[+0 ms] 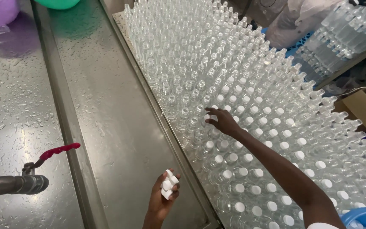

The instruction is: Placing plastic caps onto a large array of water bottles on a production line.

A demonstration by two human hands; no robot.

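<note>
While my right hand (pixel 223 121) reaches out over the middle of the frame, its fingertips pinch a small white cap (pixel 207 117) and hold it just above the neck of an open bottle (pixel 203 111) at the edge of the capped rows. My left hand (pixel 162 197), low in the frame, is cupped around a small stack of spare caps (pixel 169 184), fingers curled to keep them from spilling.

From this one head view, the clear bottles (pixel 217 55) fill the right half of the picture, packed neck to neck on a tray (pixel 119 19). Those in the lower right already wear white tops; those toward the upper middle stand open. The cap I hold sits right at that boundary.

To do this well, I judge I should set the cap square on the neck, not tilted, and press straight down so the neighbouring bottles do not rock. Working along the row keeps me from skipping a neck. I should keep the spare caps close beside the tray so the feeding hand has little way to travel.

At the left lies a wet metal table (pixel 106 118), and a grey pipe with a red-handled valve (pixel 56 152) comes in from the lower left. A blue bowl rim (pixel 363 214) shows in the lower right corner.
</note>
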